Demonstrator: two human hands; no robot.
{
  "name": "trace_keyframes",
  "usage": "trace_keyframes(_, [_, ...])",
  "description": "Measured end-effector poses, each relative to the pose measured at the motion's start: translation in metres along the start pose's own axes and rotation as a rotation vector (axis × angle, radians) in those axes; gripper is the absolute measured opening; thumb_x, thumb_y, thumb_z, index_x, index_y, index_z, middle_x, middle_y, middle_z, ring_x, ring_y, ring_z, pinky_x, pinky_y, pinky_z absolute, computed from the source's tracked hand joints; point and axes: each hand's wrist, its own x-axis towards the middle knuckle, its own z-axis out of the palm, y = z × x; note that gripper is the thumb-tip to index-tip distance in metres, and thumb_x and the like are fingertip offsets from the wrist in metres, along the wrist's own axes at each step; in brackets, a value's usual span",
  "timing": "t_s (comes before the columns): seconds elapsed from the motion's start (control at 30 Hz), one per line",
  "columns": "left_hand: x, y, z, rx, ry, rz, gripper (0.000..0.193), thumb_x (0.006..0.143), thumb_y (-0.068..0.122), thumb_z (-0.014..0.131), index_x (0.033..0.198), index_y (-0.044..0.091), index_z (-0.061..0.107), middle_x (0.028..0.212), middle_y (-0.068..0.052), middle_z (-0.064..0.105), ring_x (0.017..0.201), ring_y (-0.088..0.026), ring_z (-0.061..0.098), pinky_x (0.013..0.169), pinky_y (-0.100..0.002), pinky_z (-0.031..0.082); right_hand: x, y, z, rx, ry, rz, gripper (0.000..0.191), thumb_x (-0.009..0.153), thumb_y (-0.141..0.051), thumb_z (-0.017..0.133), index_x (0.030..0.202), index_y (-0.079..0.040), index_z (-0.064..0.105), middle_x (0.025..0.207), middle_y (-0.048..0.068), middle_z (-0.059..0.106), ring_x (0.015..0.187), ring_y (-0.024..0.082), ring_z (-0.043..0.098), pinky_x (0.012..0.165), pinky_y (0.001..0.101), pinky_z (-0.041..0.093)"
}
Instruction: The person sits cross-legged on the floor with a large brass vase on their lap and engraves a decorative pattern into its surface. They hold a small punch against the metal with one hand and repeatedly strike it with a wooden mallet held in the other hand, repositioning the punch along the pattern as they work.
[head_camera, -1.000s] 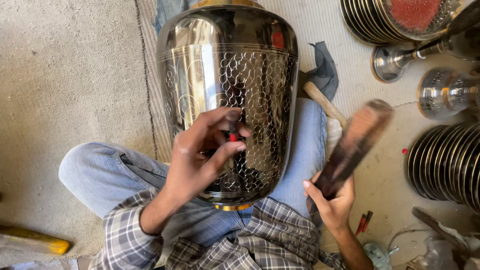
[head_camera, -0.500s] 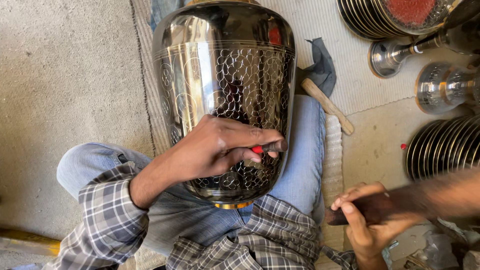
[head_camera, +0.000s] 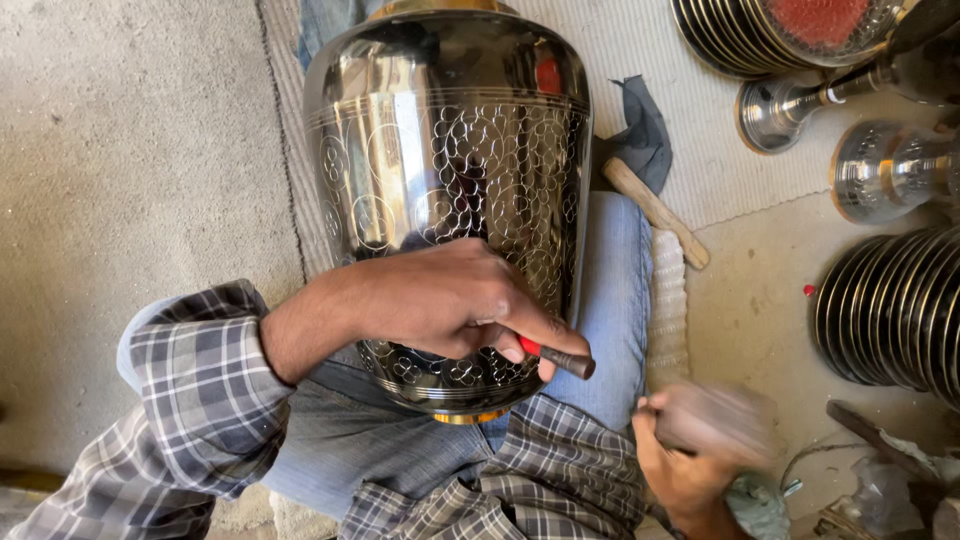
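Right hand (head_camera: 680, 465) beside the engraved metal vase (head_camera: 450, 210): the tool it grips is motion-blurred, shape unreadable. Vase top cut by upper frame edge. Chisel (head_camera: 560, 357) tip hidden against vase wall under the left hand (head_camera: 450, 300). Stacked plates (head_camera: 890, 310) right of vase run off frame.

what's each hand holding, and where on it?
Left hand: small dark metal punch with a red band, pinched at its upper shaft by the fingers, against the engraved metal vase. Right hand: blurred brownish tool, gripped at its lower end.
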Motion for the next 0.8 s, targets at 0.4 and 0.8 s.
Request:
trace_keyframes(0.4, [0.017,-0.008,-0.002,-0.099,-0.129,-0.101,0.056,0.089,0.004,0.071,0.14,0.026,0.064,0.096,-0.002,0.082,0.055,-0.011,0.061,0.045,-0.03,0.039,-0.009,-0.007,0.008,0.19,0.144,0.021,0.081,0.087,0.006,0.077,0.142,0.004,0.019,0.115,0.011,0.061,0.082,0.011,0.064,0.072,0.024,0.059])
trace_keyframes(0.8, [0.015,-0.013,0.0,-0.159,-0.081,-0.008,0.06,0.086,-0.006,0.068,0.139,0.023,0.064,0.101,-0.002,0.082,0.065,-0.006,0.069,0.045,-0.029,0.04,-0.006,0.02,0.006,-0.44,-0.03,-0.401,0.095,0.078,0.013,0.074,0.154,-0.018,0.027,0.095,0.017,0.063,0.084,0.027,0.069,0.072,0.0406,0.057])
